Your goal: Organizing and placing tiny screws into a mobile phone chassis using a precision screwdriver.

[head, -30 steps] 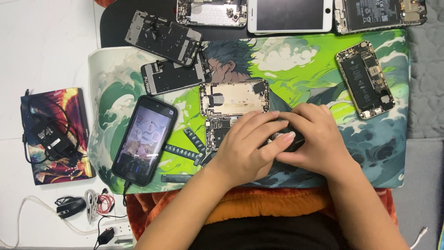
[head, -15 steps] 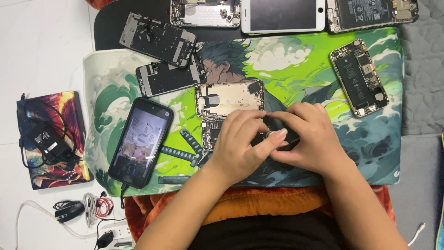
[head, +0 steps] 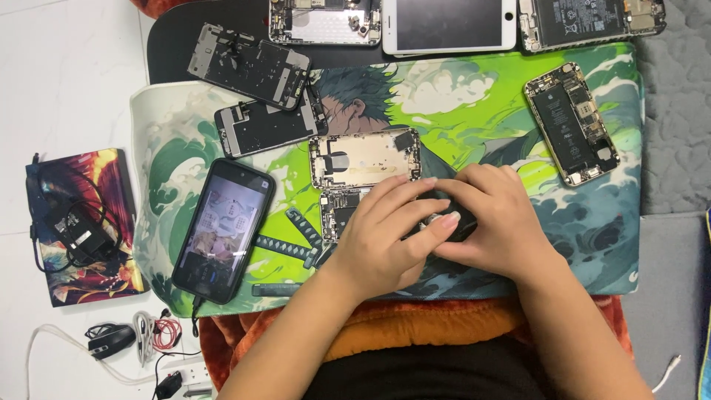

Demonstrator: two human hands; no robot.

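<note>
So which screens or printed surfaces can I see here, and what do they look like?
Black rectangular phone: left on the mat, tilted, lit screen showing a pale picture.
White-framed display panel: top edge, flat, screen dark.
Printed desk mat: under everything, green, white and teal cartoon artwork.
Red-orange illustrated pad: far left, a black charger lying on it.

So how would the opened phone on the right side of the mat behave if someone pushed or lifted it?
The opened phone lies flat on the printed mat, so it would likely slide, not roll or tip. Its metal frame looks stiff. With battery and circuitry exposed, it is probably fragile; lifting by the edges seems safer.
</note>
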